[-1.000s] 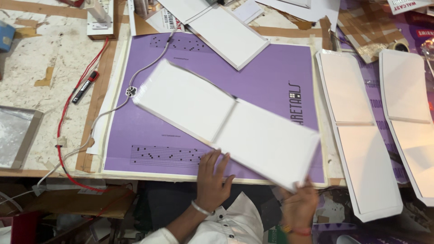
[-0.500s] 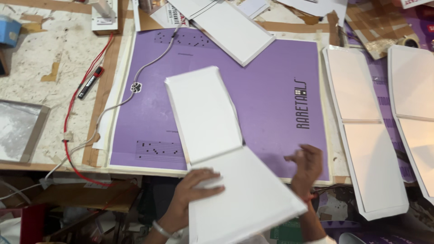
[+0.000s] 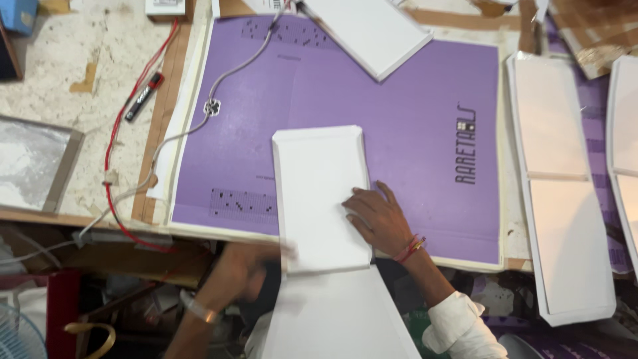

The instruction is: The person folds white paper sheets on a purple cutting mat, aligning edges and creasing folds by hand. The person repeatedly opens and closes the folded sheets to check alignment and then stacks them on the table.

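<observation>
A white hinged board lies lengthwise toward me on the purple mat (image 3: 412, 100). Its upper panel (image 3: 318, 176) rests flat on the mat, while its lower panel (image 3: 332, 312) hangs past the table's front edge toward my lap. My right hand (image 3: 375, 216) rests flat on the upper panel's right edge, fingers spread. My left hand (image 3: 239, 269) is blurred below the table edge, its fingertips at the board's left side near the fold. Its grip is unclear.
Another white board (image 3: 372, 30) lies at the mat's top edge. Two long white boards (image 3: 558, 166) (image 3: 625, 119) lie to the right. A grey cable (image 3: 226, 86), a red wire (image 3: 113, 153), a marker (image 3: 144, 96) and a grey tray (image 3: 33, 163) are to the left.
The board has swung from a diagonal across the mat to pointing toward me, its lower panel now over the table edge. My right hand has moved onto the upper panel; my left dropped lower.
</observation>
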